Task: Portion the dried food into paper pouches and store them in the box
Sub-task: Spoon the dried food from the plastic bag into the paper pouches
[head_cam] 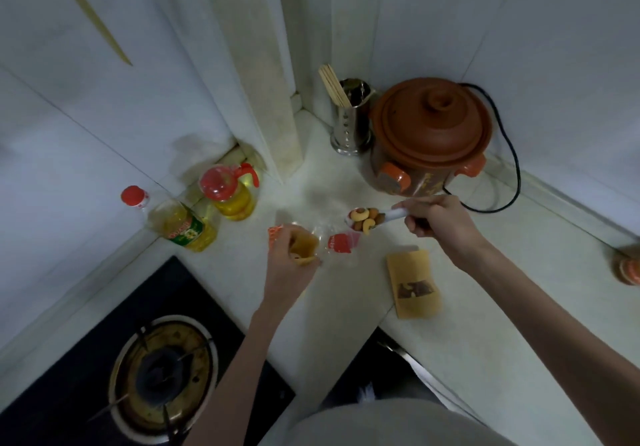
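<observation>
Gripping a kraft pouch mouth-up, your left hand steadies; your right hand holds a spoon pointing left; labels unreadable.

dim, flat indoor light — soft overall blur, wide-angle bending at edges — faint shadows

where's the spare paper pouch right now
In the head view the spare paper pouch lies flat on the counter, right of centre, just under the right hand holding the loaded spoon, in front of the brown clay cooker.
</observation>
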`<act>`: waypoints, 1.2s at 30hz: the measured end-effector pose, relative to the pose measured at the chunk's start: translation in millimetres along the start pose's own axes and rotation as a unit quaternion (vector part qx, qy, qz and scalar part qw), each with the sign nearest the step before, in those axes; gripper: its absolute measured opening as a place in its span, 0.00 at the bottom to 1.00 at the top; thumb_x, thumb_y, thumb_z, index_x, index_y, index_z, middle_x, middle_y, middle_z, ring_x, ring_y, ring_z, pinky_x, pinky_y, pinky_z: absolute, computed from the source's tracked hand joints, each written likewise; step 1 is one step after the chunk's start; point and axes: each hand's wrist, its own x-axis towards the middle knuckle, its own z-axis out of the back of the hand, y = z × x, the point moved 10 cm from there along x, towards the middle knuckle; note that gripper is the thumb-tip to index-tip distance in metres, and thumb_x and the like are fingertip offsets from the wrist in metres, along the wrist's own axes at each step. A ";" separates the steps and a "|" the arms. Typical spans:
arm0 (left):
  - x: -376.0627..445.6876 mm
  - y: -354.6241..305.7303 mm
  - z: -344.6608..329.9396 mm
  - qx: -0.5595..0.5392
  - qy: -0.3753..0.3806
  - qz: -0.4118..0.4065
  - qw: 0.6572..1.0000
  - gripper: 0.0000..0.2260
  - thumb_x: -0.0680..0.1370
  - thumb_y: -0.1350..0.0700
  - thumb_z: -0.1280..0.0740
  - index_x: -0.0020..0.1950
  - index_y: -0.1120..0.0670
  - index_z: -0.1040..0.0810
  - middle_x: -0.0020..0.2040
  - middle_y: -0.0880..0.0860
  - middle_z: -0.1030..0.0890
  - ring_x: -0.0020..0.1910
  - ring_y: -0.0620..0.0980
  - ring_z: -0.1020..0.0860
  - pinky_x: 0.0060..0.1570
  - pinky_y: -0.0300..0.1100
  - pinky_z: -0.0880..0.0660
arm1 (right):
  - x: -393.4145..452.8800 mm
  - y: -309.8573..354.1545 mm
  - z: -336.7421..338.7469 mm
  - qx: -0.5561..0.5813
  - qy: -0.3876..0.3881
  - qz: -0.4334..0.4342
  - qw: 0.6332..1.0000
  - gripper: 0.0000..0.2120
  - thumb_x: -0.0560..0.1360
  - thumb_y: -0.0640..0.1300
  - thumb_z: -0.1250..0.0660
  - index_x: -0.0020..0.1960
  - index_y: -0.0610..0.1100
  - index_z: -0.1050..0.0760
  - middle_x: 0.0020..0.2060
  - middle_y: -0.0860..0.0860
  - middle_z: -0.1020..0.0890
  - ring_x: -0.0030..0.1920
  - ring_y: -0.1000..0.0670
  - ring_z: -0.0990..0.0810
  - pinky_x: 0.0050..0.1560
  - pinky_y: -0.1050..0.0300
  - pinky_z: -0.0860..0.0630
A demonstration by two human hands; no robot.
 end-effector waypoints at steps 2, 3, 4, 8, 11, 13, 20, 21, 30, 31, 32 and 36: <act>-1.0 -25.9 -4.8 -0.012 0.008 -0.025 1.000 0.15 0.64 0.61 0.27 0.44 0.48 0.29 0.42 0.51 0.26 0.40 0.54 0.25 0.36 0.50 0.22 | -13.3 31.1 -9.2 -0.012 0.032 0.026 0.999 0.11 0.78 0.38 0.38 0.47 0.34 0.18 0.27 0.44 0.26 0.27 0.51 0.32 0.28 0.63 0.34; -2.2 -36.2 -5.6 -0.018 0.008 -0.032 0.999 0.15 0.63 0.58 0.27 0.44 0.49 0.30 0.41 0.51 0.26 0.39 0.56 0.25 0.35 0.55 0.22 | -19.9 45.0 -13.1 -0.020 0.044 0.037 0.998 0.11 0.78 0.38 0.38 0.46 0.34 0.18 0.27 0.43 0.26 0.27 0.51 0.32 0.28 0.63 0.34; -3.2 -44.6 -5.4 -0.020 0.003 -0.033 0.999 0.17 0.62 0.54 0.27 0.45 0.50 0.30 0.40 0.50 0.27 0.39 0.57 0.25 0.34 0.58 0.22 | -26.2 57.4 -16.4 -0.031 0.052 0.047 0.997 0.11 0.78 0.38 0.38 0.46 0.35 0.18 0.27 0.42 0.26 0.27 0.51 0.31 0.27 0.64 0.34; -9.5 -69.3 -2.1 0.014 -0.024 -0.037 0.999 0.20 0.62 0.46 0.26 0.48 0.44 0.32 0.40 0.47 0.24 0.39 0.54 0.21 0.32 0.57 0.21 | -46.8 92.9 -24.7 -0.072 0.056 0.078 0.993 0.11 0.78 0.37 0.38 0.44 0.34 0.18 0.26 0.42 0.24 0.26 0.51 0.31 0.26 0.64 0.34; -17.4 -82.6 -0.5 0.041 -0.037 -0.040 0.998 0.24 0.60 0.43 0.25 0.50 0.43 0.33 0.42 0.48 0.22 0.38 0.55 0.20 0.33 0.59 0.21 | -60.5 110.3 -31.5 -0.117 0.056 0.109 0.986 0.12 0.77 0.36 0.38 0.42 0.34 0.18 0.25 0.43 0.23 0.26 0.49 0.30 0.27 0.61 0.33; -23.9 -91.5 0.2 0.048 -0.043 -0.052 0.997 0.26 0.59 0.43 0.26 0.51 0.43 0.33 0.43 0.48 0.22 0.38 0.56 0.20 0.36 0.61 0.21 | -71.5 122.4 -36.2 -0.182 0.040 0.149 0.971 0.13 0.76 0.37 0.38 0.37 0.37 0.18 0.22 0.47 0.22 0.23 0.53 0.30 0.27 0.63 0.32; -40.8 -103.4 5.7 0.052 -0.068 -0.063 0.994 0.27 0.59 0.44 0.27 0.53 0.44 0.33 0.44 0.50 0.22 0.43 0.54 0.21 0.43 0.59 0.22 | -129.5 169.8 -87.4 -0.410 0.050 0.388 0.824 0.16 0.74 0.37 0.39 0.31 0.31 0.26 0.25 0.36 0.23 0.25 0.42 0.28 0.31 0.48 0.28; -42.7 -102.5 7.2 0.041 -0.071 -0.059 0.995 0.27 0.59 0.44 0.28 0.53 0.44 0.33 0.45 0.50 0.22 0.43 0.53 0.21 0.44 0.58 0.22 | -131.5 171.6 -89.9 -0.415 0.054 0.397 0.817 0.15 0.74 0.37 0.39 0.31 0.31 0.25 0.25 0.36 0.23 0.25 0.42 0.28 0.32 0.48 0.28; -49.9 -68.2 11.7 -0.049 -0.085 -0.013 0.995 0.30 0.57 0.43 0.23 0.56 0.38 0.31 0.47 0.43 0.23 0.44 0.45 0.21 0.40 0.44 0.19 | -123.6 163.5 -66.5 -0.284 0.021 0.373 0.883 0.11 0.75 0.37 0.37 0.37 0.40 0.19 0.21 0.49 0.21 0.22 0.56 0.25 0.25 0.73 0.36; -49.7 -55.2 11.3 -0.062 -0.094 0.009 0.994 0.31 0.57 0.45 0.22 0.56 0.38 0.31 0.49 0.44 0.23 0.45 0.44 0.21 0.40 0.41 0.20 | -116.4 157.4 -59.0 -0.256 0.004 0.358 0.898 0.11 0.75 0.36 0.37 0.38 0.42 0.19 0.22 0.52 0.21 0.23 0.58 0.25 0.27 0.75 0.35; -50.0 -38.5 11.5 -0.081 -0.107 0.039 0.990 0.31 0.57 0.47 0.22 0.56 0.38 0.31 0.51 0.45 0.23 0.46 0.42 0.21 0.41 0.39 0.20 | -107.2 149.2 -51.5 -0.238 -0.013 0.342 0.909 0.12 0.75 0.37 0.37 0.38 0.43 0.18 0.22 0.52 0.21 0.24 0.59 0.25 0.27 0.75 0.35; -55.8 46.8 21.2 -0.129 -0.162 0.219 0.954 0.26 0.65 0.53 0.22 0.59 0.45 0.29 0.53 0.49 0.20 0.46 0.44 0.20 0.41 0.40 0.21 | -54.2 85.5 -20.4 -0.259 -0.071 0.245 0.931 0.15 0.76 0.38 0.38 0.33 0.49 0.23 0.23 0.53 0.22 0.23 0.56 0.26 0.26 0.71 0.36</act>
